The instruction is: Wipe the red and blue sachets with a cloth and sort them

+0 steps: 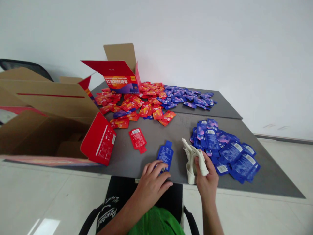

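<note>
My left hand (154, 182) rests at the table's front edge, its fingers apart and lying over the lower end of a blue pouch (165, 154). That pouch lies flat, its narrow spout end pointing away from me. A folded cream cloth (192, 160) is gripped in my right hand (207, 176), with its lower edge at the table's edge. Left of the blue pouch, a single red pouch (138, 139) lies with its printed back up and its spout towards me. Just right of the cloth is a loose pile of blue pouches (222, 147).
A large open carton (102, 143) stands at the left, flaps up. Behind it is a smaller open red box (121, 81). Heaps of red pouches (146, 107) and purple-blue pouches (187, 98) cover the back of the grey table (264, 176), against a white wall.
</note>
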